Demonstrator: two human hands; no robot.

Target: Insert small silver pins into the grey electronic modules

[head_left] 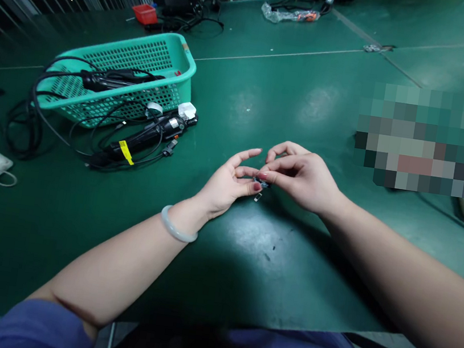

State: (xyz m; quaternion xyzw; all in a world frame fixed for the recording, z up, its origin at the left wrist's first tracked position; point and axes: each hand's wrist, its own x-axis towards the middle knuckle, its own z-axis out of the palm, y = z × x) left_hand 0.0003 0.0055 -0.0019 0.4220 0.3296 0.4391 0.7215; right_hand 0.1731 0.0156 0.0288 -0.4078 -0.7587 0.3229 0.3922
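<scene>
Pinched between the thumb and a finger of my left hand [231,182] is a small dark part with a shiny metal end [258,198]. It looks like a little circuit piece or connector, but fingers cover most of it. My right hand [305,175] meets the left one, its thumb and forefinger closed at the part's upper side. The other fingers of my left hand stretch out loosely. Both hands are held just over the green table [221,276]. A pale bangle [178,228] circles my left wrist.
To the left stands a turquoise plastic basket [186,84] holding a black corded tool [111,81]. In front of it lies another black tool [146,138] with a yellow tag and tangled cable. A red tray [144,13] and a clear plastic bag [284,14] lie farther back. Blurred objects lie at right.
</scene>
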